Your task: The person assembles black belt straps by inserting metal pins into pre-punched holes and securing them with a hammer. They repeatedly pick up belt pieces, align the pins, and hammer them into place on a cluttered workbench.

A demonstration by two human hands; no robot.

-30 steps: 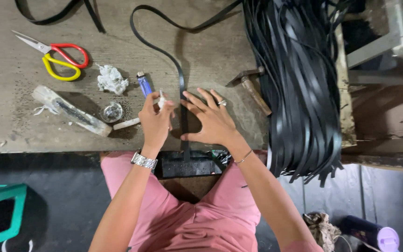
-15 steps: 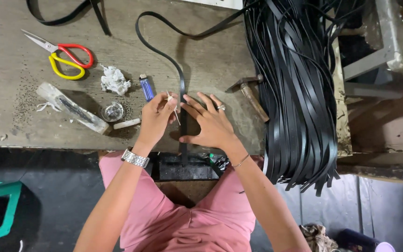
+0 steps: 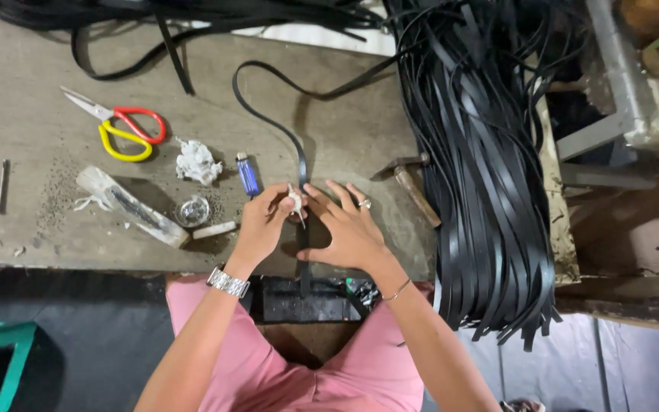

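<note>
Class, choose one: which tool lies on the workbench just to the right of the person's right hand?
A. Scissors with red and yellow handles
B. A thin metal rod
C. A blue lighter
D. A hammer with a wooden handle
D: the hammer lies right of the right hand, beside the bundle of black straps; the other three lie to the left.

Soft even daylight on the bench, short faint shadows, dim lower edge, sharp focus, no glare

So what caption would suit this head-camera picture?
Left hand pinches a small pale object over a black strap pressed flat by the right hand.
</note>
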